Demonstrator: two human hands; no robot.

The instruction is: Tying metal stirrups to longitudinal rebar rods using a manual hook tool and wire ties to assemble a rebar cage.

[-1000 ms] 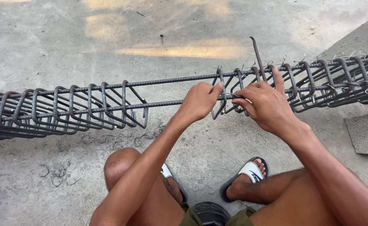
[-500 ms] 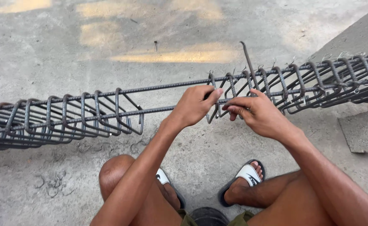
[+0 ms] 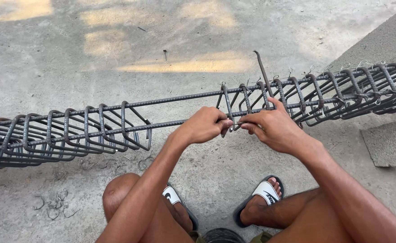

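A: What's nearest?

B: Bare knees and two slide sandals (image 3: 264, 192) on the concrete floor (image 3: 63, 49).

A: And the hands?

B: The left hand (image 3: 204, 126) and right hand (image 3: 274, 128) meet at the near bar of the rebar cage (image 3: 171, 110), fingers pinched shut on a thin tie wire (image 3: 238, 123) where a stirrup (image 3: 227, 105) crosses.

A: Which step, you reckon?

B: Tying that stirrup. Next it likely needs the wire twisted tight; a hooked rod (image 3: 263, 72) stands just behind the right hand.

A: Further out?

B: Loose stirrups bunched toward the cage's left end, tied ones toward its right.
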